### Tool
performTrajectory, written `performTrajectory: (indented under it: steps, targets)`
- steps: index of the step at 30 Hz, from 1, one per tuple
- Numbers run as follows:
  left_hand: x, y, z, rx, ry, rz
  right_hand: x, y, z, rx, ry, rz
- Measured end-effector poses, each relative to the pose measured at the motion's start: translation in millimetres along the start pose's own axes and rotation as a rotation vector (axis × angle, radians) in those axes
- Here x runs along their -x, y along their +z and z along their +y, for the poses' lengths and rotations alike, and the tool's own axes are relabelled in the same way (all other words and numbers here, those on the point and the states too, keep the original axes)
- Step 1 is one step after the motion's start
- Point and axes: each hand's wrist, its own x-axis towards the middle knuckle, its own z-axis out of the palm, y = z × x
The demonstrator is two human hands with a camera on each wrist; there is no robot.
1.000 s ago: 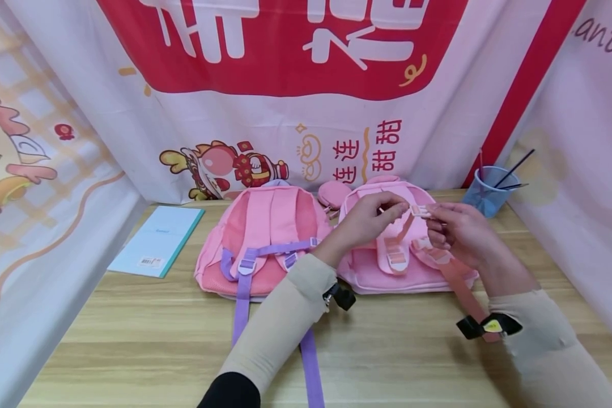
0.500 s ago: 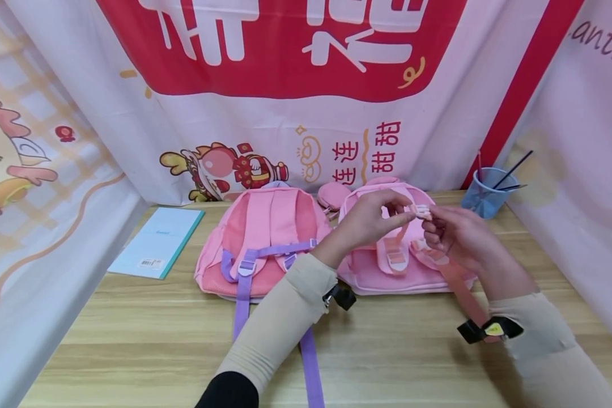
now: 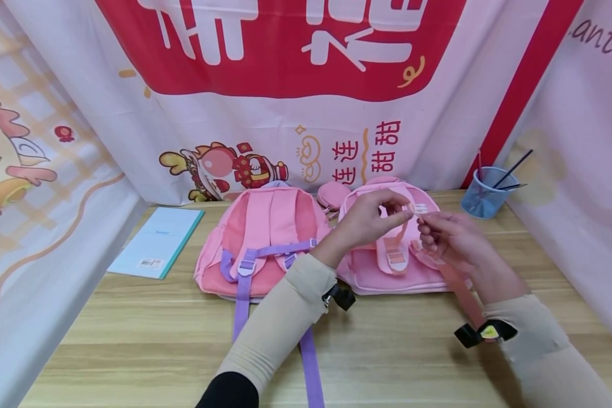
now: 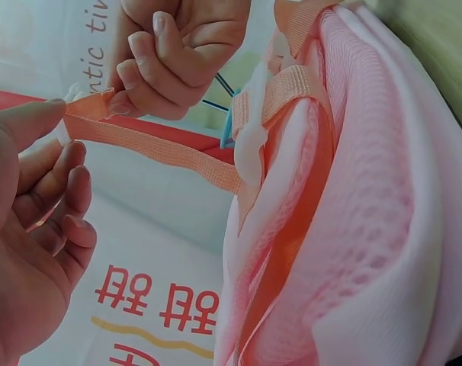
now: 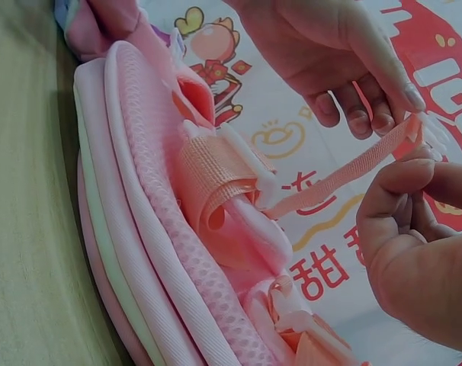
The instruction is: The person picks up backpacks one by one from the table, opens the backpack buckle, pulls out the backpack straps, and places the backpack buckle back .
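My left hand (image 3: 374,215) pinches a white plastic buckle (image 3: 420,209) between thumb and fingertips, above the right-hand pink backpack (image 3: 359,279). An orange webbing strap (image 4: 158,150) runs taut from the buckle down to a shoulder strap of that backpack. The strap's short loose end (image 4: 95,104) comes through the buckle, and my right hand (image 3: 454,238) pinches it between thumb and forefinger. In the left wrist view the left thumb hides much of the buckle. Another orange strap (image 3: 461,292) trails from the backpack beneath my right hand.
A second pink backpack (image 3: 257,212) with purple straps (image 3: 312,368) lies to the left. Farther left is a light-blue notebook (image 3: 158,241). A blue mesh cup (image 3: 484,195) with pens stands at the back right. A printed curtain (image 3: 280,119) hangs behind the wooden table (image 3: 132,345).
My right fingers have shifted slightly left, from the buckle's pronged end to the strap's loose end. The white prongs now show between the hands. My left hand has moved slightly toward the buckle.
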Motion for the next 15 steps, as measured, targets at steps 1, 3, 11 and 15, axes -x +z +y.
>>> performTrajectory:
  steps: [1, 3, 11, 15]
  targets:
    - [0.2, 0.1, -0.5, 0.002, 0.000, 0.001, -0.2, 0.5, 0.2, -0.007, -0.002, -0.001]
    - [0.5, 0.0, -1.2, 0.005, -0.003, 0.002, -0.7, 1.4, 0.8, -0.024, -0.004, 0.001]
    - [0.3, 0.1, -2.1, 0.014, -0.007, -0.006, -3.9, 7.9, 2.3, -0.067, -0.006, 0.021]
    - [-0.2, 0.5, -2.4, 0.020, 0.003, -0.009, -3.4, 10.5, 0.9, -0.077, 0.007, 0.027]
